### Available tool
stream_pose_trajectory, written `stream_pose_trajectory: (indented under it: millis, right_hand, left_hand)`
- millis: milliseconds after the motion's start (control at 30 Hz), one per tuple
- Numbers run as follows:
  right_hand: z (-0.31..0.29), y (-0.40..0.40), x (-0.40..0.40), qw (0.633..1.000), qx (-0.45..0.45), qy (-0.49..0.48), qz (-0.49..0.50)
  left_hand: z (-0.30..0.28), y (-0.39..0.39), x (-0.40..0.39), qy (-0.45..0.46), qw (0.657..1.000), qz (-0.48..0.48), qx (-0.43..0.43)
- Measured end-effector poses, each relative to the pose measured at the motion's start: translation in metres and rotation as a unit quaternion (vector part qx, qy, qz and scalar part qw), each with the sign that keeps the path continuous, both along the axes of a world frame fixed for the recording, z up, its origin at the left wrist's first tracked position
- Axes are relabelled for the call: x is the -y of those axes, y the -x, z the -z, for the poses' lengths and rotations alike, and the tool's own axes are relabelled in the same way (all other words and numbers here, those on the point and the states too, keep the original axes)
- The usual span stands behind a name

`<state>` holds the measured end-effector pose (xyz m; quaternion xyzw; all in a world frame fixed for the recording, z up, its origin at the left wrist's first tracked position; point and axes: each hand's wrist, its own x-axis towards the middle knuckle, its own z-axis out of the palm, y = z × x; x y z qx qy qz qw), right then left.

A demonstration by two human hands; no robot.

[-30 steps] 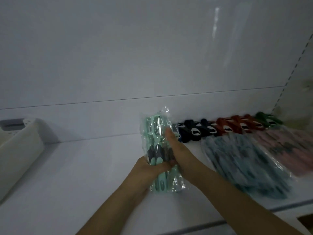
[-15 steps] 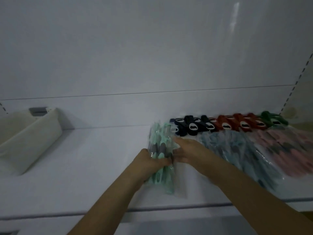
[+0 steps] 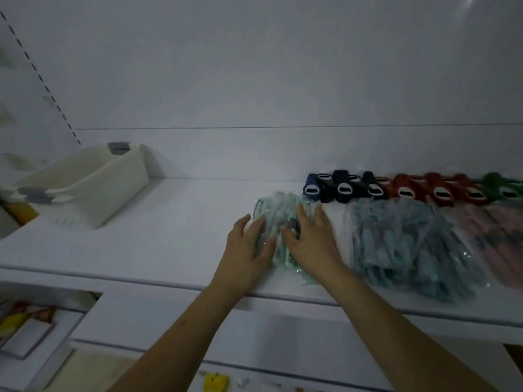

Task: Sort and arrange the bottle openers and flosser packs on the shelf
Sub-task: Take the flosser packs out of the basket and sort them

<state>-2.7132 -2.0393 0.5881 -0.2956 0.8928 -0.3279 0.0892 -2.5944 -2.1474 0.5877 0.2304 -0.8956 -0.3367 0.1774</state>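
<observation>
A white basket [image 3: 93, 188] sits at the left end of the shelf [image 3: 158, 244], tilted, with its back against the rear wall; what is in it cannot be made out from this angle, apart from grey patches at its rim. Along the back edge of the shelf, toward the right end, runs a row of bottle openers [image 3: 410, 189], side by side and touching: dark blue and black ones first, then red, then green at the far right. In front of that row lie flosser packs in clear bags. A mint pack [image 3: 278, 213] lies nearest the middle of the shelf, its far end just beside the dark openers and its near end close to the front edge. To its right lies a heap of blue packs [image 3: 410, 244], and at the right end pink packs [image 3: 498, 239] (blurred, so their count is unclear).

Both forearms reach up and forward over the front edge. The left hand [image 3: 247, 244] lies flat on the left side of the mint pack, fingers straight and slightly spread, pressing down on it. The right hand [image 3: 310, 239] lies on the pack's right side, palm down, fingers extended toward the back wall and thumb angled inward. The two hands are close together, with a strip of the pack showing between them.
</observation>
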Motion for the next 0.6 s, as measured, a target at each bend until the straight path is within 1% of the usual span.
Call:
stream_pose_trajectory:
  millis: [67,133,167,233,300,333,400,433,533,600]
  right_hand:
    - [0.002,-0.003,0.006,0.999,0.029,0.013,-0.017]
    - [0.002,-0.006,0.006,0.999,0.03,0.006,-0.02]
    - [0.002,-0.005,0.004,1.0,0.018,0.006,-0.013]
    - [0.0,-0.006,-0.005,0.999,-0.04,-0.023,-0.008]
    - [0.002,-0.006,-0.011,0.993,-0.1,-0.044,-0.036]
    - [0.003,-0.005,-0.011,0.991,-0.113,-0.052,-0.056]
    - [0.004,0.002,-0.01,0.986,-0.134,-0.058,-0.077]
    - [0.002,0.006,-0.007,0.986,-0.145,-0.046,-0.069]
    - [-0.017,0.021,0.011,0.985,-0.16,0.03,-0.05]
    - [-0.028,0.034,0.028,0.983,-0.165,0.011,-0.078]
  left_hand:
    - [0.002,-0.009,-0.001,0.021,0.999,-0.009,-0.034]
    - [0.003,-0.019,0.004,0.055,0.998,0.007,-0.04]
    - [0.003,-0.023,0.007,0.094,0.995,0.032,-0.03]
    - [0.004,-0.028,0.015,0.19,0.977,0.095,-0.009]
    - [0.004,-0.027,0.02,0.264,0.951,0.158,0.012]
    - [0.004,-0.025,0.021,0.282,0.942,0.18,0.023]
    - [0.005,-0.021,0.023,0.29,0.936,0.198,0.035]
    - [0.005,-0.019,0.024,0.287,0.937,0.197,0.037]
    - [0.007,-0.017,0.027,0.286,0.939,0.191,0.016]
    - [0.008,-0.018,0.027,0.283,0.938,0.199,-0.011]
